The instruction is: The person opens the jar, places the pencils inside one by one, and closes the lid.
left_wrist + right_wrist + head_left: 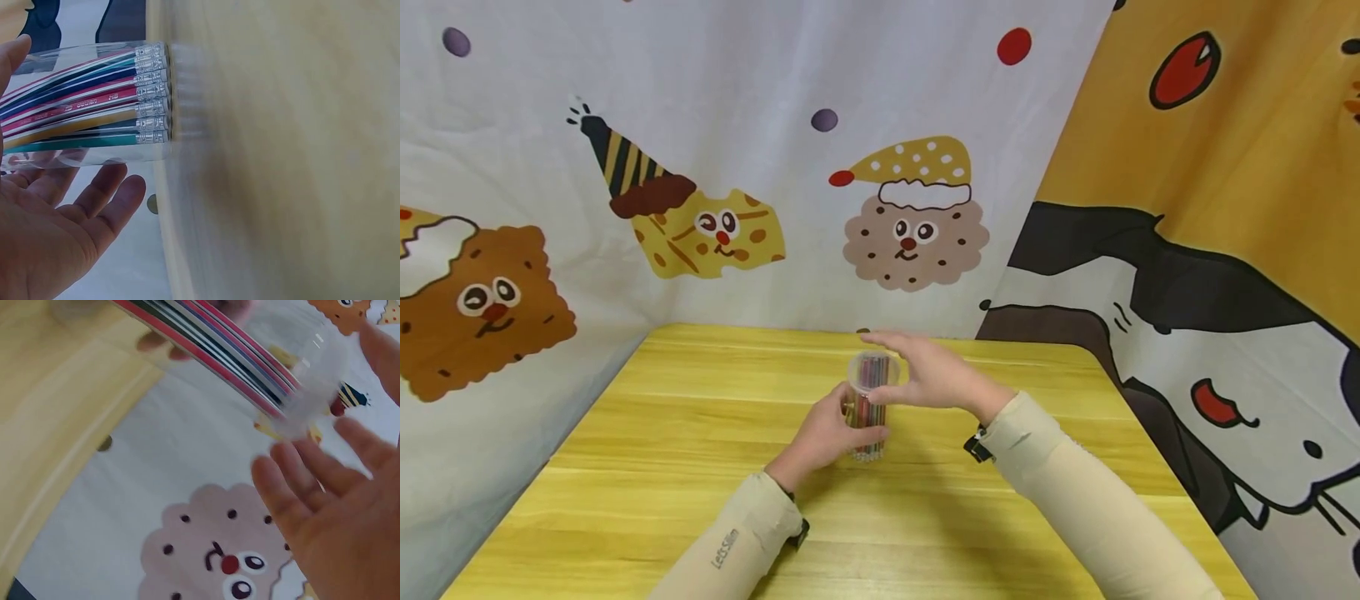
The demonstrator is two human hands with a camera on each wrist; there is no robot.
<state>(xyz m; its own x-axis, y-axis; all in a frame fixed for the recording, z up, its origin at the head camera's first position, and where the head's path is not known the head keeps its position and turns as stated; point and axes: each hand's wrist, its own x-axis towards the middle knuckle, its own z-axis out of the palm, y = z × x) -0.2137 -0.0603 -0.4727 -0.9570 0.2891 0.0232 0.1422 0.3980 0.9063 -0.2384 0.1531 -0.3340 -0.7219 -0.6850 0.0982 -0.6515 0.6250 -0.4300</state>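
A clear plastic tube (869,417) full of striped pencils (94,103) is upright over the table, their eraser ends downward at its base. Whether the base touches the tabletop or hovers just above it, I cannot tell. My left hand (829,431) grips the tube from the left, thumb across the near side and fingers around the far side. On top of the tube is a translucent lid (319,381). Around this lid my right hand (936,372) is spread, thumb on the near side and fingers beyond, uncurled. Contact with the lid is unclear.
A yellow wood-grain table (700,475) lies beneath both hands. Behind it hangs a white curtain (760,67) with cartoon snacks, and on the right a yellow cartoon-print cloth (1262,158). Each wrist bears a black strap (977,447).
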